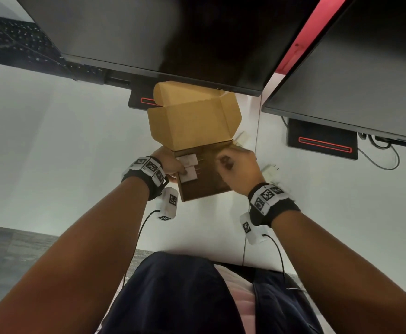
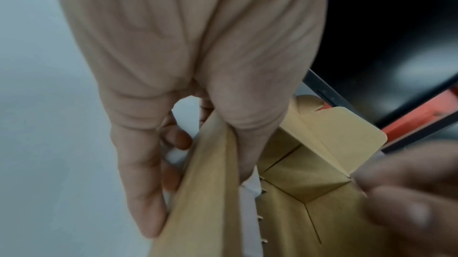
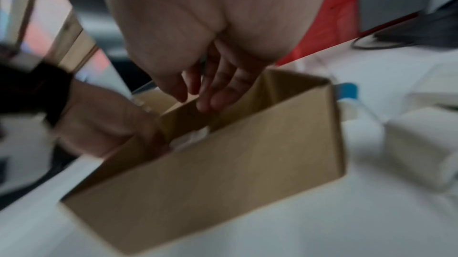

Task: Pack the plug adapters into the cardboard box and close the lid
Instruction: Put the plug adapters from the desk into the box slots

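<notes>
The brown cardboard box (image 1: 204,186) sits on the white desk with its lid (image 1: 192,119) standing open at the back. Two white plug adapters (image 1: 188,167) lie inside against the left wall, prongs pointing right. My left hand (image 1: 170,165) grips that left wall (image 2: 208,192), thumb inside and fingers (image 2: 173,139) outside. My right hand (image 1: 235,165) hovers over the right half of the box, its fingers (image 3: 213,94) loosely extended downward and holding nothing. The right wrist view is blurred; something white (image 3: 190,138) shows inside the box (image 3: 223,173).
More white adapters (image 1: 271,171) lie on the desk right of the box, also visible in the right wrist view as white blocks (image 3: 416,139). Two dark monitors (image 1: 163,37) overhang the back, their stands (image 1: 322,143) on the desk. A keyboard (image 1: 16,42) is far left.
</notes>
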A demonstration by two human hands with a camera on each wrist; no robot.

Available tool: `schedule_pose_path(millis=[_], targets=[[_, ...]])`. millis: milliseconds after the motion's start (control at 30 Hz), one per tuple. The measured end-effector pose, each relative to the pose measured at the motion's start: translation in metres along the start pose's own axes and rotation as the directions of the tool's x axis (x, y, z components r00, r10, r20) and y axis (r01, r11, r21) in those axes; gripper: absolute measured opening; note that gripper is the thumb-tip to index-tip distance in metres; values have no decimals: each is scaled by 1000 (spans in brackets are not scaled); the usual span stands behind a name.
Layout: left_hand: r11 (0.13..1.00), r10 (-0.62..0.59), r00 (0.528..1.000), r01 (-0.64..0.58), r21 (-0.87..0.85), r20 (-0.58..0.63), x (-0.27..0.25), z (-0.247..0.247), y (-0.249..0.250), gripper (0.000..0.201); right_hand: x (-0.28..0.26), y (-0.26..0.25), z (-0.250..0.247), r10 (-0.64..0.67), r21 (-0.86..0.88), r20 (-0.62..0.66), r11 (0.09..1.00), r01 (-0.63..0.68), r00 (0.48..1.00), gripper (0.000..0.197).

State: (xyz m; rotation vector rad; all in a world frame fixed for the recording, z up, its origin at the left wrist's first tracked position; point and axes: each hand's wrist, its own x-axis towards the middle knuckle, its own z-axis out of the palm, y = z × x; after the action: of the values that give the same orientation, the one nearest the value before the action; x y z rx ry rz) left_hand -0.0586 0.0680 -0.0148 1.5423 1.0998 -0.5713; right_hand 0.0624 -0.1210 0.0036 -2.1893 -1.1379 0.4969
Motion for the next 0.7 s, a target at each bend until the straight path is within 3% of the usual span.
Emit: schedule_pose_path(millis=[67, 133, 233, 300, 400, 533, 600, 700], targets=[[1000, -8, 1000, 8, 3, 1, 0, 1, 0, 30, -3, 23, -18, 58, -30, -92, 998, -61, 994, 8], [1000, -19, 1000, 19, -4, -1, 2, 2, 0, 34, -8, 48, -35, 217, -88, -93, 970, -225, 972, 10], [999, -37, 999, 37, -20, -7, 2, 3, -1, 31, -22, 82, -51, 491, -255, 52, 849, -464, 870, 43], [998, -51, 999, 51, -29, -8, 2, 4, 0, 29, -33, 96, -55, 547, -330, 126, 810, -485, 828, 61], [997, -69, 998, 68, -42, -15, 0, 4, 3, 26, -46, 109, -51, 533, -298, 153, 828, -476, 832, 67], [995, -85, 996, 83, -60, -35, -3, 5, 3, 26, -45, 102, -48, 465, -129, -47, 875, -467, 884, 62], [994, -88, 995, 86, -68, -34, -2, 5, 3, 32, -37, 88, -47, 384, -45, -98, 920, -390, 918, 62], [993, -88, 995, 85, -80, -37, -2, 6, 3, 34, -25, 54, -41, 256, 65, -49, 965, -252, 966, 62]])
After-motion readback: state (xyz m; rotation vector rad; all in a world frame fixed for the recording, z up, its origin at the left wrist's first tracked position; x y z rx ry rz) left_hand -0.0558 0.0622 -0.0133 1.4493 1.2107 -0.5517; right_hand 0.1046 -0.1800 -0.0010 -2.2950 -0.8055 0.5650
